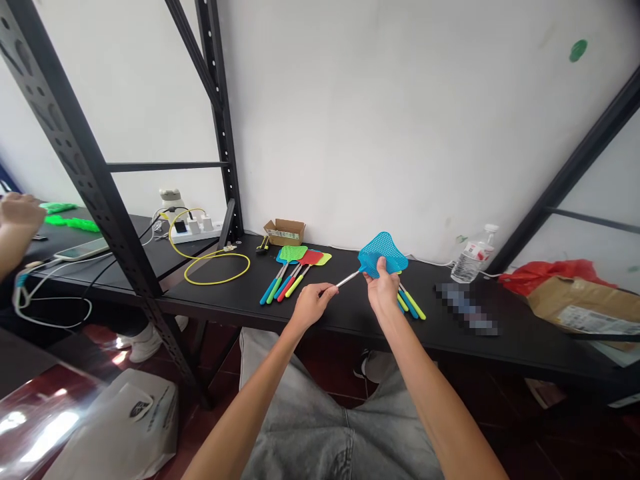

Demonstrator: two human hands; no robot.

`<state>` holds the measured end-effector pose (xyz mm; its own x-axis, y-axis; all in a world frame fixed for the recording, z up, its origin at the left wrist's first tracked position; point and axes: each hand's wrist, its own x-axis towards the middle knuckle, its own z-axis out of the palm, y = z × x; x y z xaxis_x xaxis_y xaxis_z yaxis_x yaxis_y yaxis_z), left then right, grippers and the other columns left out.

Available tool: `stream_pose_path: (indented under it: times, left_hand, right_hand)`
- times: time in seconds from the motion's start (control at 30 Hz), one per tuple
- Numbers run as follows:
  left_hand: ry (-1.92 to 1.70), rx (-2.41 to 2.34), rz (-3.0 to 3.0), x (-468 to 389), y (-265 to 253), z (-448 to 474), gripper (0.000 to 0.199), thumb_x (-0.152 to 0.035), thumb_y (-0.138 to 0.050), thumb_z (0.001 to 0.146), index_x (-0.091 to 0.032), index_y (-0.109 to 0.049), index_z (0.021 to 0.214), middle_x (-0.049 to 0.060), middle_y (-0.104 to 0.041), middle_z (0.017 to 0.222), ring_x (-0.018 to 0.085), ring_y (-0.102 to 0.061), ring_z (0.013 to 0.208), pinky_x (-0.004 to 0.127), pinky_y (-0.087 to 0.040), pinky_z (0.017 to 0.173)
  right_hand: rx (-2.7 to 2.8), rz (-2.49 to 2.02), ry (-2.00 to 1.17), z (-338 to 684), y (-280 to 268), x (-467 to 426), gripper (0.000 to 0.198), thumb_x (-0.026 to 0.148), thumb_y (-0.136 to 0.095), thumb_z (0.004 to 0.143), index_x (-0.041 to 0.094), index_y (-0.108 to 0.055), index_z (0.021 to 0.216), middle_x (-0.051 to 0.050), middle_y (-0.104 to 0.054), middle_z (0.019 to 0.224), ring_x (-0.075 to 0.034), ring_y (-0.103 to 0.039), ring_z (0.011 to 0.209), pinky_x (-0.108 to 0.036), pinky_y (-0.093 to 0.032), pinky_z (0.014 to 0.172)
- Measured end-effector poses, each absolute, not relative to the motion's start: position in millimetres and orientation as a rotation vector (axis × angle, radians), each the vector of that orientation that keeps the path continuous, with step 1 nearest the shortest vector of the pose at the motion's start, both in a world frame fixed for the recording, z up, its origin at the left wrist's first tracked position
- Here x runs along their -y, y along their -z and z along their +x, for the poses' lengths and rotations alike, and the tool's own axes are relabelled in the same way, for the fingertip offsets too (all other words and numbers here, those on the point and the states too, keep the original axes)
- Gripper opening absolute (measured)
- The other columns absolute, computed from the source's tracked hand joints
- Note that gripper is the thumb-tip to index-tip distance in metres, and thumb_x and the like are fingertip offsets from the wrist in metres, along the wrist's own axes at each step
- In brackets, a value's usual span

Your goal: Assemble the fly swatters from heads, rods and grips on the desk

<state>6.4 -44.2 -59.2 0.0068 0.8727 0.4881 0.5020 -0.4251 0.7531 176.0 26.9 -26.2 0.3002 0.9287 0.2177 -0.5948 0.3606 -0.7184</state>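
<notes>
A blue fly swatter (383,250) is held above the black table by both of my hands. My left hand (313,307) closes round the handle end of its metal rod, hiding the grip. My right hand (384,287) pinches the perforated blue head, thumb on top. To the left, several fly swatters with green, red, blue and yellow heads lie in an overlapping fan; a red swatter head (311,257) is among them. Beyond my right hand, yellow and blue swatter handles (413,303) stick out, their heads mostly hidden.
Behind the left fan stands an open cardboard box (285,232). A yellow cable (217,283) loops across the table toward a power strip (197,232). At right are a water bottle (475,255) and a brown package (585,303). Another person's hand (21,212) shows at far left.
</notes>
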Motion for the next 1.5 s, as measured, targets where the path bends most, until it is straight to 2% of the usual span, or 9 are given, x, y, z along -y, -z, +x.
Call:
stream_pose_path:
  times: [0.17,0.33,0.57,0.83,1.03,1.23,1.33,1.43,1.5]
  left_hand:
    - [-1.325,-1.435,1.977,45.2,56.9,6.7,0.049,-0.053,-0.043,0.089,-0.016,-0.075,0.085,0.003,-0.062,0.062,0.015,-0.054,0.061,0.022,-0.033,0.055]
    - [-1.256,-1.497,1.987,47.4,56.9,7.7,0.05,-0.054,-0.041,0.091,-0.017,-0.073,0.086,0.003,-0.065,0.068,0.015,-0.055,0.064,0.022,-0.034,0.057]
    - [-1.218,-1.512,2.06,49.8,55.2,8.3,0.047,-0.053,-0.04,0.093,-0.019,-0.073,0.089,0.002,-0.067,0.073,0.015,-0.057,0.068,0.022,-0.037,0.062]
    - [-1.262,-1.701,2.058,52.4,63.6,12.0,0.04,-0.053,-0.048,0.091,-0.026,-0.074,0.104,0.002,-0.074,0.089,0.017,-0.064,0.076,0.024,-0.04,0.068]
    - [-1.293,-1.839,2.119,58.2,67.5,17.7,0.035,-0.047,-0.047,0.094,-0.028,-0.071,0.109,0.004,-0.073,0.099,0.018,-0.066,0.085,0.024,-0.04,0.073]
    - [-1.186,-1.561,2.214,68.1,44.7,21.6,0.039,-0.047,-0.038,0.097,-0.026,-0.065,0.113,0.001,-0.068,0.077,0.016,-0.06,0.069,0.022,-0.035,0.062]
    - [-1.135,-1.293,2.209,62.1,31.6,22.5,0.044,-0.044,-0.029,0.099,-0.021,-0.067,0.104,-0.001,-0.061,0.065,0.013,-0.054,0.059,0.021,-0.035,0.06]
    - [-1.172,-1.287,2.204,49.8,27.1,25.1,0.041,-0.043,-0.035,0.098,-0.019,-0.068,0.091,-0.001,-0.059,0.063,0.012,-0.051,0.058,0.021,-0.035,0.06]
    - [-1.226,-1.424,2.196,42.9,29.2,30.4,0.037,-0.042,-0.04,0.096,-0.02,-0.069,0.091,0.0,-0.061,0.066,0.013,-0.053,0.062,0.022,-0.034,0.061]
  right_hand:
    - [0.648,-0.58,-1.157,182.0,35.4,-23.1,0.032,0.044,-0.079,0.069,0.022,-0.062,0.087,0.0,-0.071,0.087,-0.015,-0.066,0.075,-0.028,-0.054,0.063]
    - [0.649,-0.6,-1.291,184.2,49.4,-21.3,0.038,0.046,-0.083,0.064,0.019,-0.063,0.082,-0.002,-0.07,0.075,-0.017,-0.069,0.074,-0.025,-0.054,0.063]
    - [0.791,-0.598,-1.305,188.6,47.9,-16.0,0.035,0.034,-0.085,0.064,0.016,-0.07,0.09,-0.007,-0.074,0.092,-0.016,-0.07,0.076,-0.024,-0.055,0.069]
    - [0.7,-0.734,-1.097,173.4,53.8,-7.1,0.035,0.036,-0.084,0.063,0.013,-0.071,0.085,-0.009,-0.075,0.088,-0.015,-0.07,0.069,-0.024,-0.056,0.065]
    - [0.697,-0.745,-1.122,172.5,53.2,-3.3,0.036,0.037,-0.084,0.064,0.013,-0.07,0.087,-0.009,-0.075,0.089,-0.014,-0.07,0.069,-0.023,-0.057,0.065]
    - [0.89,-0.533,-1.354,195.3,30.1,-1.0,0.029,0.036,-0.084,0.066,0.018,-0.07,0.083,-0.005,-0.075,0.088,-0.015,-0.07,0.077,-0.026,-0.057,0.071]
    - [0.956,-0.512,-1.42,203.9,21.2,-3.6,0.028,0.035,-0.085,0.065,0.019,-0.07,0.081,-0.004,-0.074,0.087,-0.016,-0.07,0.079,-0.027,-0.056,0.073]
    - [0.953,-0.552,-1.372,202.7,17.1,-6.7,0.029,0.031,-0.087,0.062,0.018,-0.069,0.08,-0.004,-0.074,0.085,-0.014,-0.069,0.072,-0.026,-0.056,0.069]
    - [0.895,-0.581,-1.285,196.5,16.3,-7.9,0.03,0.031,-0.087,0.061,0.017,-0.069,0.08,-0.004,-0.074,0.082,-0.012,-0.067,0.066,-0.025,-0.056,0.067]
